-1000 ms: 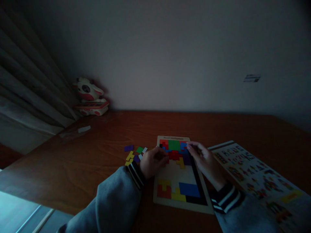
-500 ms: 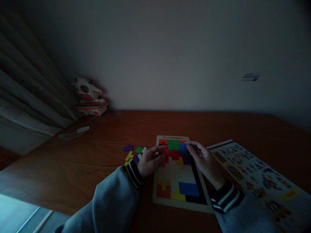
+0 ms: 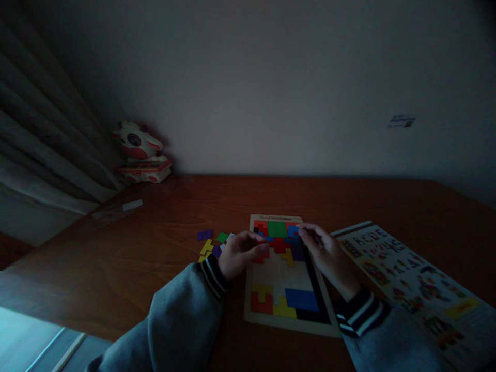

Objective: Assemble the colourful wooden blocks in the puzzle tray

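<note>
My left hand (image 3: 241, 254) is over the upper left of a wooden puzzle board (image 3: 285, 330). Its thumb and index finger come together on what seems to be a red puzzle piece, largely hidden by the fingers. My right hand (image 3: 323, 253) is at the board's upper right edge, thumb and index finger pinched beside a blue piece (image 3: 293, 232); what lies between them is too small to make out. Around the fingers sit a green piece (image 3: 277, 229), a red piece (image 3: 279, 244) and a yellow piece (image 3: 288, 257). Lower down lies a large blue piece (image 3: 301, 299).
Loose pieces, among them a purple one (image 3: 204, 235) and a yellow one (image 3: 206, 247), lie left of the board on the brown table (image 3: 155, 268). A printed sheet (image 3: 411, 279) lies at right. A cow-shaped toy (image 3: 140, 152) stands at the back left, near a curtain (image 3: 42, 124).
My left thumb and index finger have drawn closer together. A red patch between them has gone from the board, and blue shows there. My right hand has barely moved.
</note>
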`<action>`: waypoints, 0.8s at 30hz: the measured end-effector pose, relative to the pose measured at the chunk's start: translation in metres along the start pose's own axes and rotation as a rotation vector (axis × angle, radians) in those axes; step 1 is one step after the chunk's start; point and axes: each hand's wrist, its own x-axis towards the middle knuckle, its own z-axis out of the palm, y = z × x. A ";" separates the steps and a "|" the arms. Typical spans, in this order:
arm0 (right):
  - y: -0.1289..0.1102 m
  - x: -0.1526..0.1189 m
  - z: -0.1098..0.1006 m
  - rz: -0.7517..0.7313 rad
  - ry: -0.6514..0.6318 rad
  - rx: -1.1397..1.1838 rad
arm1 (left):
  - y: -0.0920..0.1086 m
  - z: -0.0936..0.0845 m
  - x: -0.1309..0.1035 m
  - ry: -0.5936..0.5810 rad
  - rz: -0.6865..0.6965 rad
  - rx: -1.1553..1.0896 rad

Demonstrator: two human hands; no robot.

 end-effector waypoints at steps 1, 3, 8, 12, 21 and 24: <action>0.000 0.000 0.000 0.002 -0.001 0.005 | 0.000 0.000 0.000 0.004 0.006 0.004; 0.000 0.000 0.000 0.002 0.001 0.014 | 0.001 -0.001 0.000 0.002 0.015 0.013; -0.001 -0.001 -0.001 -0.007 0.004 0.007 | 0.000 -0.002 -0.002 -0.054 -0.007 0.012; 0.000 0.000 -0.001 -0.023 0.011 -0.011 | -0.003 -0.004 -0.002 0.046 0.062 0.102; -0.003 -0.001 0.001 -0.013 0.005 0.012 | -0.006 -0.002 -0.004 -0.120 0.160 0.561; -0.003 -0.001 0.002 0.009 -0.010 0.029 | -0.004 0.001 0.002 -0.164 0.245 0.763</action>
